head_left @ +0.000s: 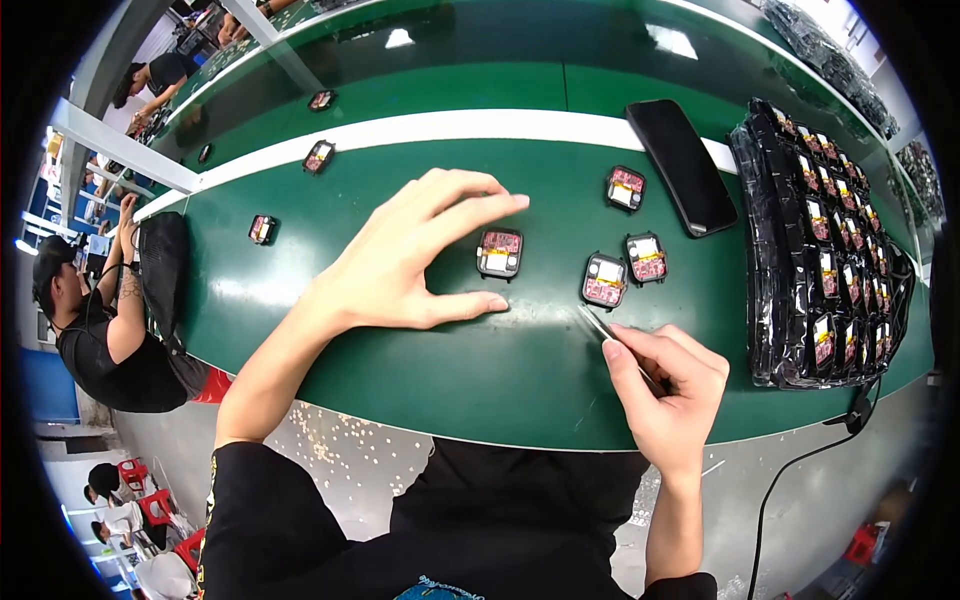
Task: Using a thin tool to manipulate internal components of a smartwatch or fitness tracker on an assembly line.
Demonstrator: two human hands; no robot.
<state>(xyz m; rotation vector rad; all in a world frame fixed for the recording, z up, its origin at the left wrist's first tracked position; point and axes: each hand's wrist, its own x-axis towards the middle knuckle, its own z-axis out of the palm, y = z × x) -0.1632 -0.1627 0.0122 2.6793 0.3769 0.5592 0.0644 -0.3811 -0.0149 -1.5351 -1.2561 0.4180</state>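
Observation:
My left hand is open over the green table, thumb and fingers spread to either side of a small square electronic module. The module has a black case with a red circuit board and a silvery part inside, and no finger clearly touches it. In my right hand is a pair of thin metal tweezers, pinched between thumb and fingers. Their tip points toward a second module, just below its lower edge. A third module lies against that one at its upper right.
Another module lies near a black phone. Stacked black trays full of modules stand on the right, with a black cable hanging nearby. More modules are scattered left. A co-worker sits beside a black bag.

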